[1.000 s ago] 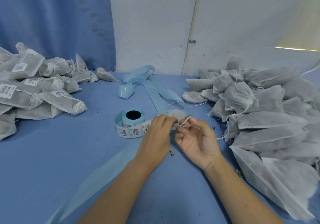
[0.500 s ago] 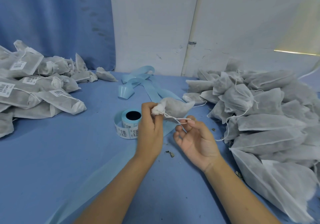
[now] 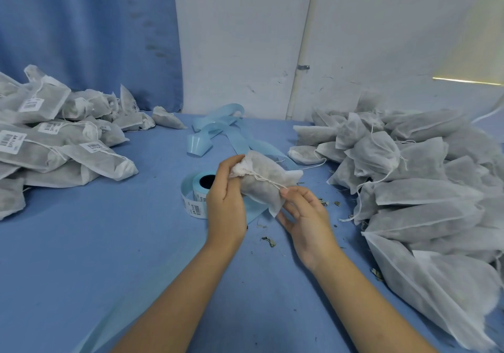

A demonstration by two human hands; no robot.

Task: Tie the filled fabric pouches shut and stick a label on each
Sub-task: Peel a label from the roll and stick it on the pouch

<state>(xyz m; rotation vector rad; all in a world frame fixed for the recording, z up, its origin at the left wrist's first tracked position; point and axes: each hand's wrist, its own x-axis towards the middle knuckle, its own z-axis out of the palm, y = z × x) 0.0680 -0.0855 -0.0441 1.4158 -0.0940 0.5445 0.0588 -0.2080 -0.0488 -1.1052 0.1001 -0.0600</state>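
The pouch (image 3: 261, 189) has swung down from above the left hand (image 3: 226, 197) to lie between the hands, held over the worktop (image 3: 109, 243) beside the label roll (image 3: 197, 191). The left hand grips the gathered neck; the right hand (image 3: 305, 216) pinches the string (image 3: 263, 178) end, apparently with thumb and forefinger. Keep the neck clamped and draw the string taut away from it, so the knot seats against the gathers.

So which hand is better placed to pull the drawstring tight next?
Probably the right hand: it pinches the free end of the drawstring, while the left hand grips the pouch by its gathered neck, anchoring it.
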